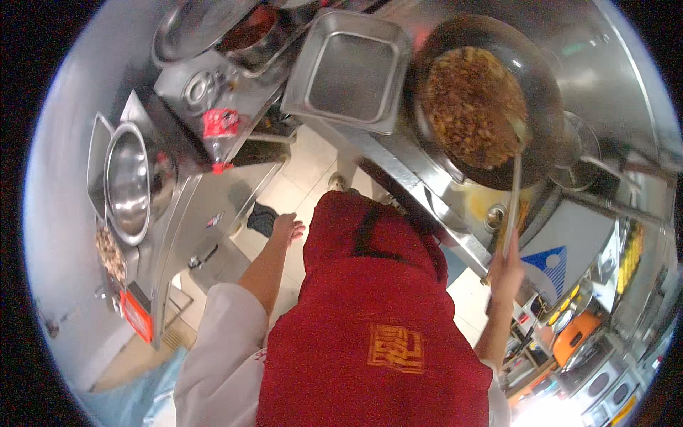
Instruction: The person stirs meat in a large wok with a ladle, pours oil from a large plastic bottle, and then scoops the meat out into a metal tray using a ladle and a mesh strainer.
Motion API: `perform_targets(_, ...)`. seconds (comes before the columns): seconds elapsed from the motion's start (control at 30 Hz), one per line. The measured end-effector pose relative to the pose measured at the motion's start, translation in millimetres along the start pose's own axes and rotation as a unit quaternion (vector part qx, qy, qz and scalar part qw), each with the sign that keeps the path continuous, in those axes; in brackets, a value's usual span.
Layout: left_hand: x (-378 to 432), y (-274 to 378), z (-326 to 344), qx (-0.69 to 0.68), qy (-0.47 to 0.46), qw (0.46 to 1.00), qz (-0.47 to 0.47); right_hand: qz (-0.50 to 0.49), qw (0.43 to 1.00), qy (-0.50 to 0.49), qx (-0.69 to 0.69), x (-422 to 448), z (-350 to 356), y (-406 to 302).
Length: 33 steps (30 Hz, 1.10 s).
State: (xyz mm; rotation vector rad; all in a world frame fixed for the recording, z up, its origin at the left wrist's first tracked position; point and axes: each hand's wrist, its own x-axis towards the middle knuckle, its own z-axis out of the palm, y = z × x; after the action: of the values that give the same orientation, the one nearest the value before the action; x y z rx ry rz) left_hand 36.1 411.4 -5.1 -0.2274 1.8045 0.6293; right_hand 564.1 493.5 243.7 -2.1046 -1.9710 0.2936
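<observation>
My right hand (505, 272) grips the long handle of a ladle (516, 187). The ladle's head rests in a brown, chunky food mixture (475, 107) inside a large dark wok (541, 85). Motion blurs the hand and the handle a little. My left hand (288, 229) hangs at my side over the tiled floor, with nothing in it and its fingers loosely apart. Left of the wok stands a deep rectangular steel pan (352, 77) with nothing visible inside.
A plastic bottle with a red label (221, 125) lies on the left counter, near a steel bowl (128, 181) and a pot of red contents (251, 34). Right of the wok is a strainer (576, 149) with a handle. The stove's metal edge (405, 165) runs before me.
</observation>
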Motion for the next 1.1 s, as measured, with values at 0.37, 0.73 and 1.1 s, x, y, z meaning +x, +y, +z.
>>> perform_targets(0.37,5.3,26.4,0.3,-0.065,-0.016,0.996,0.062,0.024,0.949,-0.282,-0.138,13.3,-100.0,12.5)
perform_targets(0.73,-100.9,167.6,-119.9,0.435,0.572,0.551,0.424,-0.102,0.974,-0.200,0.002,65.2,-3.7,24.2)
perform_targets(1.1,-61.0,181.4,-142.1,0.471,0.618,0.506,0.374,-0.014,0.967,-0.252,0.034,69.9,-7.1,30.3)
